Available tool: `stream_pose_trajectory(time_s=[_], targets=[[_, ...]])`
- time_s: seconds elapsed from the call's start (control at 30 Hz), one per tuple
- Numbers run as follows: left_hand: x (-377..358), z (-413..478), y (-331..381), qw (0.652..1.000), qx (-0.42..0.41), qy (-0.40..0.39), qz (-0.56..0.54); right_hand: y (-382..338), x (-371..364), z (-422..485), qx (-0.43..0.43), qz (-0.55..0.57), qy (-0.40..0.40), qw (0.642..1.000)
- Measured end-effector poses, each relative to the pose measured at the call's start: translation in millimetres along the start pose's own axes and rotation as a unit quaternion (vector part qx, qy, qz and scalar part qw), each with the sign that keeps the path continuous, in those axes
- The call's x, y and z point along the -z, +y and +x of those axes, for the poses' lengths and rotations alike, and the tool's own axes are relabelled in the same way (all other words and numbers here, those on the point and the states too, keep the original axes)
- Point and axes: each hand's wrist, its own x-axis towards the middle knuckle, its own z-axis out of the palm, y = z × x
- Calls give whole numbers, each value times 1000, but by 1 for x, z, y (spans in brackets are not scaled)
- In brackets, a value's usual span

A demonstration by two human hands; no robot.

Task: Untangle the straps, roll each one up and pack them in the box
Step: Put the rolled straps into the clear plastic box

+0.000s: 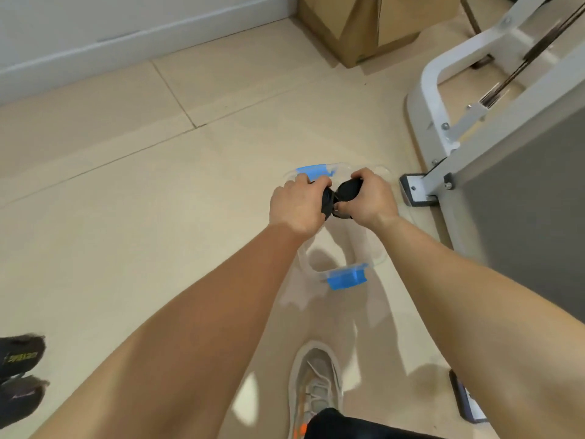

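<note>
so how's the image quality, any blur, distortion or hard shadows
head view: wide-angle bends the floor joints; soft throughout, so the straps in the left hand and right hand read as a dark blob; the clear box nearly vanishes into the floor, only its blue clips pop; shadows soft.

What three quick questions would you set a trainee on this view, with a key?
1. True or false: the left hand and the right hand both grip the black straps.
2. What colour are the latches on the clear box? A red, B blue, C green.
3. Fill in: the clear box stands on the ____.

Key: 1 true. 2 B. 3 floor.
</note>
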Motion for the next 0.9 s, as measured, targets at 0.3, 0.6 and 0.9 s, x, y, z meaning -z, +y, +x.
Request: stream_pose_trajectory(time_s=[0.3,0.6,0.9], targets=[[-52,24,-37,973,-14,69,221,9,-40,35,168,-233,-8,958],[-22,-53,-134,946,64,93,305,-78,-130,-5,351,-320,24,880],[-2,-112,-203,944,133,108,284,-139,-203,-51,438,-341,77,828]])
